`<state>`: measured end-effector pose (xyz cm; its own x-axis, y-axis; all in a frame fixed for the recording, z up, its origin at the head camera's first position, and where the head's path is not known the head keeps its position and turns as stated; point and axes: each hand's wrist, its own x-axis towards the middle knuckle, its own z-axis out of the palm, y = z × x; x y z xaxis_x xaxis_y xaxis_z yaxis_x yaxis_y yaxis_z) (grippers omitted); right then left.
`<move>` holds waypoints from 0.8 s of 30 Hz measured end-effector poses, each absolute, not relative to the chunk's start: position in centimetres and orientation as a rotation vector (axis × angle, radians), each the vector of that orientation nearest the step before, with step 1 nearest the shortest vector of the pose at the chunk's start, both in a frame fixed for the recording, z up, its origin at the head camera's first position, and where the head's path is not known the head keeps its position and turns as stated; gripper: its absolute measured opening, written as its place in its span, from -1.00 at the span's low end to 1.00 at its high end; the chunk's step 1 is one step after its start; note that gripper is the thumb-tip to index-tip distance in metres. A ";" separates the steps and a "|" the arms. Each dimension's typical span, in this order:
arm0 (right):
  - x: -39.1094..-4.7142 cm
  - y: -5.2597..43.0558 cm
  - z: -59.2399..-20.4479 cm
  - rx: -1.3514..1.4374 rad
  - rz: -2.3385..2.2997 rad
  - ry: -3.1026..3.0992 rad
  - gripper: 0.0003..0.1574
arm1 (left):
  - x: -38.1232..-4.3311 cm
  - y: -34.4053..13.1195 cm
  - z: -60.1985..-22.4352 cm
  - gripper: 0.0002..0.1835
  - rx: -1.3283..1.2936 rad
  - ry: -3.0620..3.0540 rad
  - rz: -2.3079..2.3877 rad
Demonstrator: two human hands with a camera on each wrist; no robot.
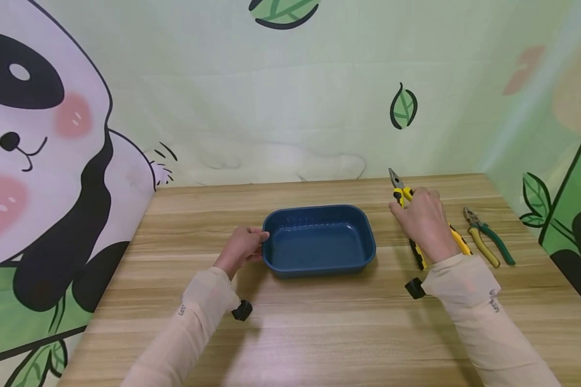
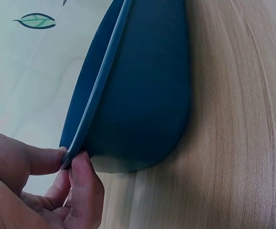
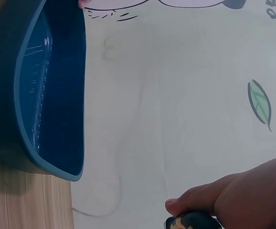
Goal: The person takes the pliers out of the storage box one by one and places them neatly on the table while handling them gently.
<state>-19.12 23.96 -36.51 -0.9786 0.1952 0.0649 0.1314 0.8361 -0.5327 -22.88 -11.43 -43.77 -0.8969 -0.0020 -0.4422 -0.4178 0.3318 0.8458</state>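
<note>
A blue rectangular tray point(image 1: 319, 266) with rounded corners stands on the table. My left hand point(image 1: 242, 247) pinches its left rim, thumb on the inner side and fingers outside, as the left wrist view shows on the tray wall point(image 2: 143, 86). To the right, my right hand point(image 1: 426, 220) grips long-nose pliers point(image 1: 395, 180) with yellow and black handles from above. The pliers' nose points away toward the back, and the palm hides their middle. In the right wrist view only the thumb side of the right hand point(image 3: 252, 195) shows, over a dark handle part.
Another pair of pliers point(image 1: 489, 236), with one green and one yellowish handle, lies right of my right hand. A wood-grain table point(image 1: 310, 333) runs back to a cloth backdrop point(image 1: 271, 107) printed with a panda and leaves. Each wrist carries a small black block.
</note>
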 end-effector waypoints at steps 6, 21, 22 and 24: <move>-19.2 24.0 -36.6 -0.257 0.830 -2.894 -0.30 | -22.8 -11.5 -43.7 -0.70 -0.377 2.248 1.577; -19.2 24.2 -37.4 -0.245 0.841 -2.901 -0.41 | -22.8 -11.5 -43.7 -0.69 -0.382 2.244 1.577; -19.2 24.2 -37.5 -0.242 0.837 -2.902 -0.42 | -22.8 -11.5 -43.7 -0.69 -0.380 2.243 1.578; -19.2 24.3 -37.8 -0.237 0.832 -2.903 -0.43 | -22.7 -11.5 -43.7 -0.69 -0.380 2.242 1.576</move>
